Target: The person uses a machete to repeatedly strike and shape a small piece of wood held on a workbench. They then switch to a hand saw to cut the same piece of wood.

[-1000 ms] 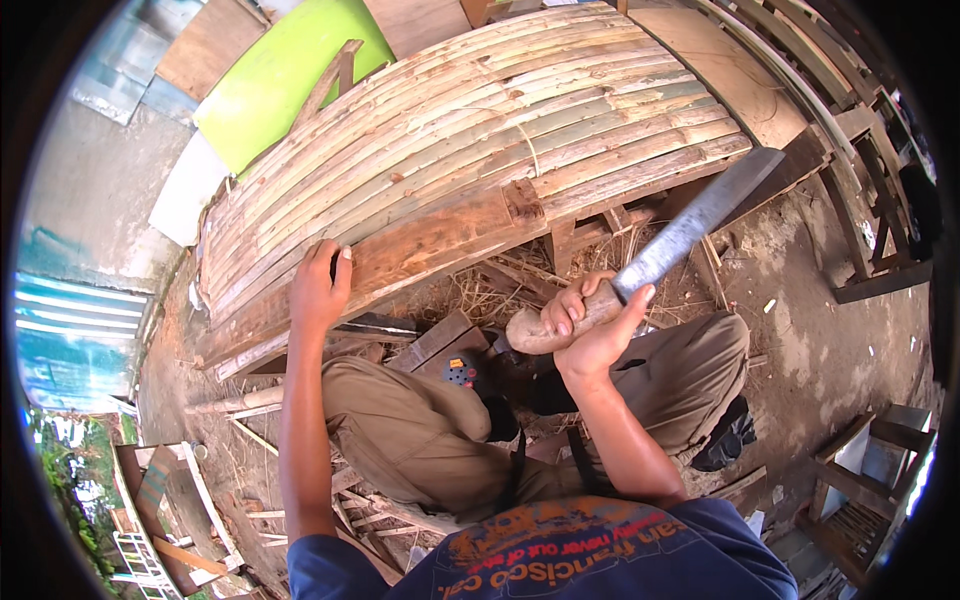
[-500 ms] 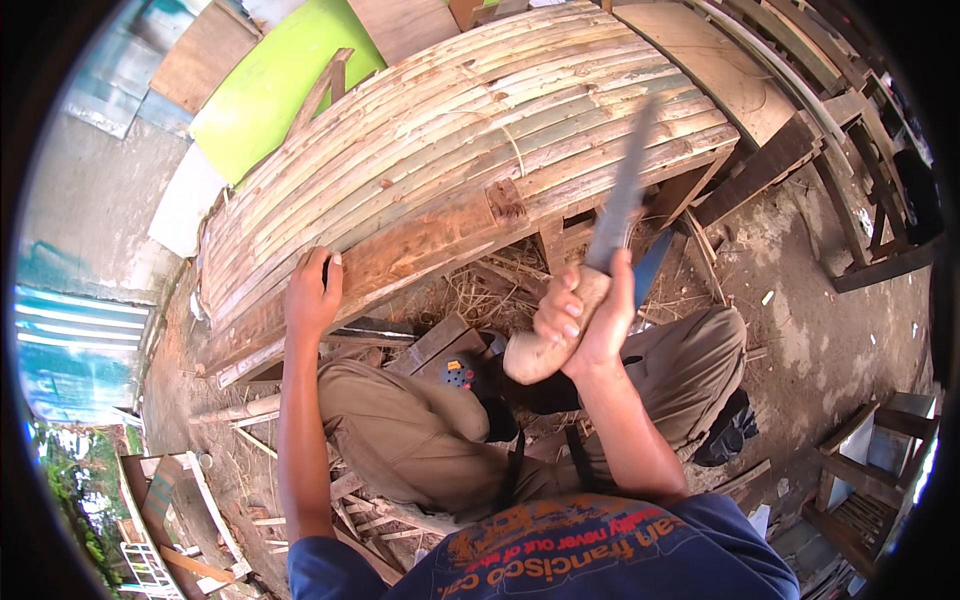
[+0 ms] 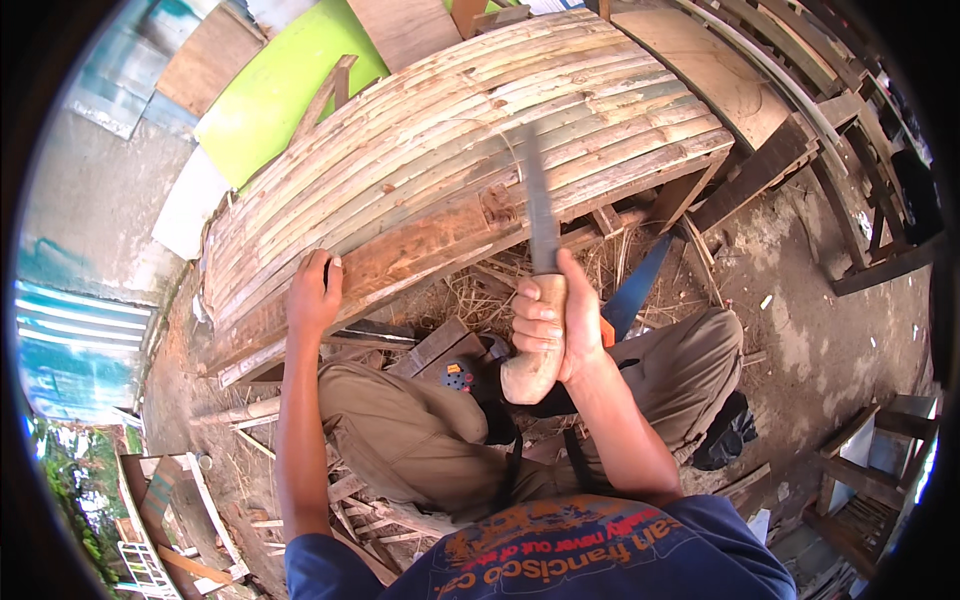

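My right hand (image 3: 555, 325) is wrapped round the pale, curved wooden handle of a machete (image 3: 541, 205). Its long grey blade points away from me, slightly blurred, over the near edge of a platform (image 3: 440, 120) of light bamboo slats. My left hand (image 3: 315, 290) lies on the brown plank (image 3: 400, 246) along that platform's near side, holding nothing, its fingers slightly bent and the thumb apart. A darker notch or patch (image 3: 497, 203) shows near the plank's right end. Beyond my right wrist is a handsaw (image 3: 637, 285) with a blue blade and orange handle, partly hidden.
Wood scraps and straw (image 3: 490, 285) litter the ground under the platform. My bent knees (image 3: 690, 360) are close to its near edge. Wooden frames (image 3: 880, 190) stand at the right, and a green panel (image 3: 290, 95) leans behind.
The machete has swung left and turned more upright in my right hand, uncovering more of the handsaw. My left hand has stayed on the plank.
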Action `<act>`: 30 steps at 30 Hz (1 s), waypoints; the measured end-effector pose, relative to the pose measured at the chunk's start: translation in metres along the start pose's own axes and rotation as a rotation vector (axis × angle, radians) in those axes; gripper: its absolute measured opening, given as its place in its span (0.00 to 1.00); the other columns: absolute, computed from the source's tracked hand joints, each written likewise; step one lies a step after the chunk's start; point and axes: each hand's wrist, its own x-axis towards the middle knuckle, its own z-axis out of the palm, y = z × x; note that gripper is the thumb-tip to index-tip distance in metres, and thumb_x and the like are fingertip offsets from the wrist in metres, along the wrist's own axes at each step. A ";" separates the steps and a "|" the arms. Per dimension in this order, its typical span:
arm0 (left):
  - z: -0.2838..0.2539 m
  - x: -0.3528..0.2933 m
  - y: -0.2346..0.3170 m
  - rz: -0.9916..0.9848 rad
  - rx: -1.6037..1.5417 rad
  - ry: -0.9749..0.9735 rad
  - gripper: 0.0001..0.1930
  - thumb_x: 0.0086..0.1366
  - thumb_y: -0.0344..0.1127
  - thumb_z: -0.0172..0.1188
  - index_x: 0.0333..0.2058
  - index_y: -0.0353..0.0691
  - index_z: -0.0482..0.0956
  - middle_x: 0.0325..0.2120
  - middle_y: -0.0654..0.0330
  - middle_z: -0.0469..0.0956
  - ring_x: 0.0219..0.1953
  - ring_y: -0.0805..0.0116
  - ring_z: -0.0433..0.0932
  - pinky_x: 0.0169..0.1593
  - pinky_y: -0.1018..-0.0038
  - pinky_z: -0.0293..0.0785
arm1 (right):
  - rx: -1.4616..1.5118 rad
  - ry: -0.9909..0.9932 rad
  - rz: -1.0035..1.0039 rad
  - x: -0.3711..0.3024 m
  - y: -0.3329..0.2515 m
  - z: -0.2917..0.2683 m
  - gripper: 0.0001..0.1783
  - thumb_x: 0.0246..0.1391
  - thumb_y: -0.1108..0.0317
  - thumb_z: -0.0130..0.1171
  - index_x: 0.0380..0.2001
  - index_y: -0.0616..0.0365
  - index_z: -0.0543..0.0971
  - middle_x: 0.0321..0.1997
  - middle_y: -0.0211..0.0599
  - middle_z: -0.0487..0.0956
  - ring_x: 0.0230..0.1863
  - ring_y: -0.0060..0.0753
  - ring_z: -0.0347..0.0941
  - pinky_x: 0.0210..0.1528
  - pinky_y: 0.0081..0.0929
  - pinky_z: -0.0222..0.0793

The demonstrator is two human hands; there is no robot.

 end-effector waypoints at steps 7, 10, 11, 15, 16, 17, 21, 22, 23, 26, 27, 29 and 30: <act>0.000 0.005 0.003 0.023 0.011 -0.002 0.10 0.71 0.35 0.51 0.37 0.32 0.73 0.36 0.42 0.76 0.39 0.36 0.73 0.42 0.51 0.68 | -0.555 0.567 -0.424 0.015 0.032 0.017 0.40 0.62 0.22 0.34 0.25 0.52 0.65 0.16 0.25 0.60 0.11 0.23 0.55 0.16 0.26 0.56; 0.001 0.003 -0.003 0.030 -0.005 0.013 0.10 0.71 0.34 0.50 0.37 0.31 0.72 0.35 0.41 0.75 0.39 0.35 0.72 0.42 0.51 0.68 | -0.365 0.416 -0.147 0.016 0.033 0.016 0.39 0.63 0.25 0.36 0.26 0.53 0.68 0.15 0.24 0.60 0.10 0.22 0.51 0.14 0.24 0.51; 0.002 0.002 -0.004 0.041 -0.008 0.024 0.10 0.71 0.33 0.50 0.37 0.31 0.72 0.35 0.41 0.75 0.39 0.35 0.72 0.42 0.51 0.67 | -0.305 0.306 -0.095 0.014 0.029 0.015 0.38 0.63 0.25 0.37 0.26 0.53 0.68 0.15 0.23 0.60 0.10 0.21 0.51 0.14 0.24 0.51; 0.001 0.003 -0.002 0.055 -0.012 0.025 0.10 0.71 0.33 0.50 0.37 0.31 0.73 0.34 0.41 0.74 0.39 0.35 0.72 0.42 0.51 0.67 | 0.030 -0.030 0.082 0.003 -0.002 0.000 0.37 0.64 0.27 0.37 0.25 0.51 0.67 0.14 0.18 0.59 0.08 0.16 0.49 0.12 0.21 0.51; 0.001 0.002 -0.004 0.048 -0.018 0.023 0.10 0.71 0.33 0.50 0.37 0.31 0.73 0.34 0.41 0.74 0.39 0.35 0.72 0.42 0.51 0.67 | -0.016 0.060 0.051 -0.002 -0.003 0.013 0.36 0.66 0.28 0.36 0.24 0.51 0.67 0.13 0.17 0.59 0.07 0.15 0.49 0.10 0.20 0.51; 0.002 0.002 -0.006 0.045 -0.024 0.019 0.10 0.71 0.33 0.50 0.37 0.31 0.73 0.34 0.41 0.74 0.39 0.35 0.72 0.42 0.51 0.67 | -0.186 0.143 -0.109 -0.006 0.002 0.019 0.37 0.64 0.27 0.36 0.25 0.52 0.67 0.13 0.18 0.58 0.07 0.17 0.49 0.10 0.21 0.50; 0.000 0.002 -0.003 0.033 -0.017 0.008 0.09 0.71 0.32 0.50 0.37 0.30 0.73 0.35 0.41 0.75 0.40 0.35 0.72 0.43 0.51 0.68 | -0.313 0.229 -0.755 0.002 0.009 0.022 0.40 0.61 0.22 0.34 0.28 0.52 0.65 0.17 0.25 0.60 0.11 0.24 0.54 0.16 0.29 0.56; 0.001 0.002 -0.004 0.042 0.000 0.011 0.09 0.71 0.32 0.50 0.37 0.30 0.73 0.36 0.41 0.75 0.40 0.35 0.72 0.43 0.51 0.68 | -0.354 0.389 -0.824 0.008 0.025 0.028 0.40 0.61 0.22 0.34 0.28 0.52 0.65 0.17 0.25 0.59 0.11 0.25 0.51 0.17 0.29 0.55; 0.003 0.004 -0.005 0.055 0.013 0.015 0.09 0.70 0.31 0.50 0.37 0.29 0.73 0.36 0.41 0.75 0.40 0.35 0.72 0.44 0.51 0.68 | -0.418 0.443 -0.485 0.013 0.033 0.024 0.40 0.62 0.22 0.34 0.28 0.52 0.65 0.17 0.25 0.59 0.11 0.24 0.51 0.17 0.29 0.55; 0.004 0.003 -0.011 0.067 0.025 0.041 0.09 0.70 0.31 0.49 0.37 0.29 0.73 0.37 0.41 0.76 0.42 0.35 0.72 0.44 0.51 0.68 | -0.488 0.434 -0.132 0.021 0.035 0.013 0.40 0.62 0.22 0.34 0.27 0.52 0.64 0.17 0.26 0.59 0.12 0.24 0.52 0.18 0.28 0.55; 0.003 0.003 -0.013 0.066 0.025 0.052 0.09 0.70 0.31 0.49 0.37 0.29 0.73 0.37 0.41 0.76 0.42 0.35 0.73 0.44 0.51 0.68 | -0.495 0.408 -0.127 0.022 0.034 0.012 0.40 0.61 0.22 0.34 0.27 0.52 0.64 0.17 0.26 0.59 0.12 0.24 0.52 0.19 0.28 0.55; 0.004 0.004 -0.010 0.073 0.015 0.072 0.09 0.71 0.31 0.49 0.37 0.29 0.73 0.37 0.41 0.75 0.42 0.36 0.72 0.44 0.51 0.68 | -0.420 0.320 -0.079 0.020 0.028 0.010 0.39 0.62 0.23 0.35 0.27 0.52 0.64 0.16 0.25 0.60 0.12 0.23 0.52 0.18 0.27 0.55; 0.004 0.004 -0.009 0.076 0.009 0.082 0.10 0.71 0.31 0.49 0.37 0.29 0.73 0.37 0.41 0.75 0.42 0.36 0.72 0.44 0.51 0.68 | -0.383 0.276 -0.056 0.019 0.024 0.009 0.39 0.62 0.24 0.35 0.27 0.52 0.65 0.16 0.24 0.60 0.11 0.22 0.51 0.18 0.26 0.54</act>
